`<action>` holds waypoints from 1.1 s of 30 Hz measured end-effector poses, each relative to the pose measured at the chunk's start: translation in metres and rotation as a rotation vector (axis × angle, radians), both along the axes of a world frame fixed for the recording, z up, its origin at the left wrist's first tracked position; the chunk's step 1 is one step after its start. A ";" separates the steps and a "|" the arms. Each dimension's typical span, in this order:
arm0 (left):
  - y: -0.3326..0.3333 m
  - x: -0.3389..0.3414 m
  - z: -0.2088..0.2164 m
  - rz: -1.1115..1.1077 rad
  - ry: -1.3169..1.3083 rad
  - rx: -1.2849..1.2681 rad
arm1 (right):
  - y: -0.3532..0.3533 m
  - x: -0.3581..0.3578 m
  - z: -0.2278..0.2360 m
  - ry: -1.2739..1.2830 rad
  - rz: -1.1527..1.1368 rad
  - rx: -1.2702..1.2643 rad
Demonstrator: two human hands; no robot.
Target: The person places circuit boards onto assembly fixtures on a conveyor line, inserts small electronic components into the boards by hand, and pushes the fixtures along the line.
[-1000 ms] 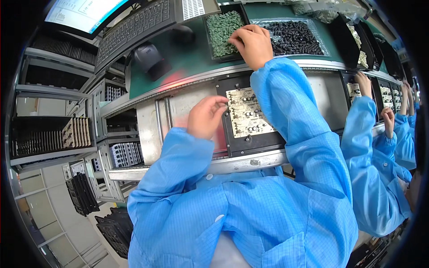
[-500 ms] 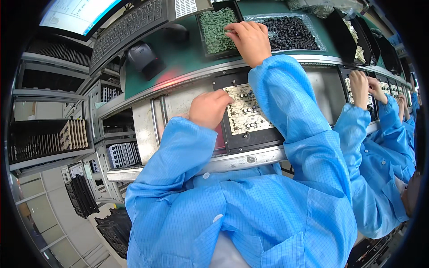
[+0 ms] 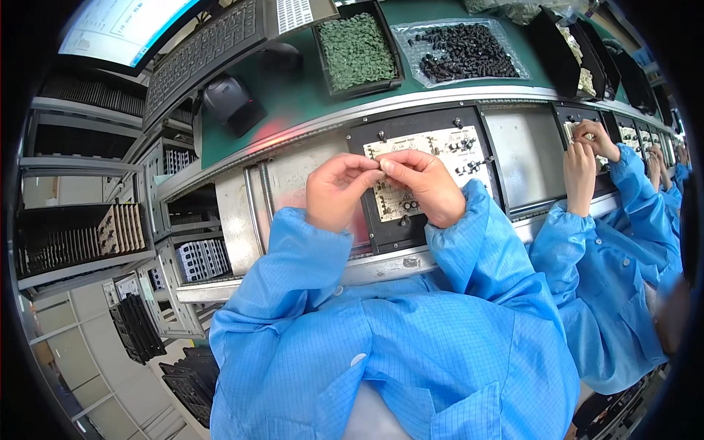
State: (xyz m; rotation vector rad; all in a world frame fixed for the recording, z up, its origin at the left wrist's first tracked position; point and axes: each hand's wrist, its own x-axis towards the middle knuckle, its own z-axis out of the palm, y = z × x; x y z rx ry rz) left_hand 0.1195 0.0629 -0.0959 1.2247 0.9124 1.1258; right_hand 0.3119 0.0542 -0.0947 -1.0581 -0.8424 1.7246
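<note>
My left hand (image 3: 336, 192) and my right hand (image 3: 431, 189) meet above a cream circuit board (image 3: 463, 139). Both are closed, thumbs and fingertips pinched together at one spot. Whatever small thing lies between those fingertips is too small and covered to name. The board is populated with several dark, round and small components, and sits in a black carrier frame (image 3: 389, 236) on the metal rail. My hands cover part of its left and middle.
Beyond the rail stand a black tray (image 3: 370, 87) of green parts (image 3: 358, 55) and a clear bag of black parts (image 3: 469, 55). A scanner (image 3: 231, 100) and keyboard (image 3: 209, 55) lie at far left. On the right a co-worker's hands (image 3: 585, 154) work over another board.
My right hand has come back from the tray of green parts to meet my left hand over the board. The left hand has turned its fingertips toward it. The co-worker's hands shifted slightly.
</note>
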 end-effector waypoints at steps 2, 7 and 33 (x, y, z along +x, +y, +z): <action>-0.002 -0.004 -0.004 -0.004 -0.005 -0.057 | -0.007 0.002 0.001 -0.014 0.006 -0.056; -0.012 -0.007 -0.008 -0.021 0.352 0.102 | -0.015 0.012 0.005 -0.223 -0.240 0.214; -0.007 0.002 -0.020 -0.084 0.970 0.922 | -0.043 0.027 -0.008 -0.496 -0.249 0.321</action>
